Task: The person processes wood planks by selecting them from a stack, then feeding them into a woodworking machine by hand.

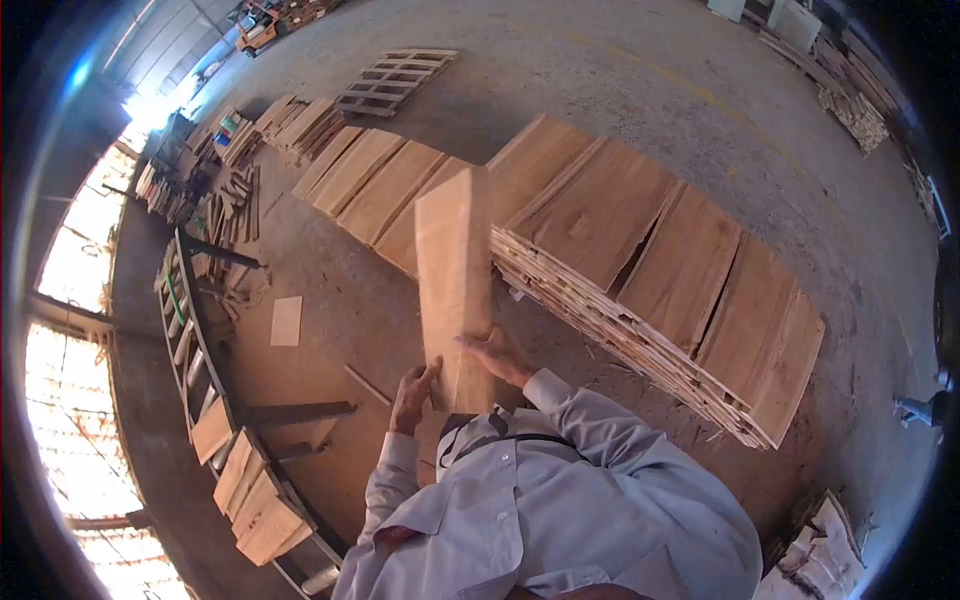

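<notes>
A long wooden board (450,270) stands out from my waist, its far end raised and slightly blurred. My left hand (411,399) grips its left edge near the close end. On the opposite edge, a little farther up, my right hand (501,357) is closed with the thumb over the top face. Just past the board on the right is a broad stack of planks (640,235), layered with rough edges showing. A lower stack of wide boards (375,190) lies beyond it to the left, partly hidden behind the held board.
A roller conveyor (190,350) runs along the left, with several short boards (255,500) on its near end. One square piece (286,321) and a thin stick (367,384) lie on the floor. Farther off are a pallet (397,80) and a forklift (258,27). Bark slabs (820,555) lie at lower right.
</notes>
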### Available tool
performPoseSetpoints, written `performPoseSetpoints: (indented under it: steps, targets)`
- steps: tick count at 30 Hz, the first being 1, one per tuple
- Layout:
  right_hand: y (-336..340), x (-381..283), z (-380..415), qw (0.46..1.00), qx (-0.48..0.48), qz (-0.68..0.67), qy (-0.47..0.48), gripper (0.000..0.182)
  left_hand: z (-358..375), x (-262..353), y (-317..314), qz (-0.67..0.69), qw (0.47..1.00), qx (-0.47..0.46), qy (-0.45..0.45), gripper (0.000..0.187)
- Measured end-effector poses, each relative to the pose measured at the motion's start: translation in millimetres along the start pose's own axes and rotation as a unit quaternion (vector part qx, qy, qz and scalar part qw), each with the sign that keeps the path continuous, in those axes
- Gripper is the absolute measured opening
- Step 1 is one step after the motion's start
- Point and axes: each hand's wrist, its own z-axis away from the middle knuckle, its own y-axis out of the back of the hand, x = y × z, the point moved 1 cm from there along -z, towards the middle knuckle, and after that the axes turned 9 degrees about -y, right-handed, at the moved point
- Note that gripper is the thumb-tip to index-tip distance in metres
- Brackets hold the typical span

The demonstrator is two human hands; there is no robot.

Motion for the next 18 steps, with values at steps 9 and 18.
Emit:
performPoseSetpoints:
  steps: [9,18]
  targets:
    - [80.2,-13.5,-99.7,0.986,0.113,-0.082,0.092,0.039,-167.1,51.5,-47.2,0.044,0.997,-0.011,0.067,0.07]
    - [161.8,3.2,-289.5,0.965,0.232,0.048,0.111,0.05,-373.4,102.9,-51.8,-0.016,0.997,-0.067,-0.038,0.074]
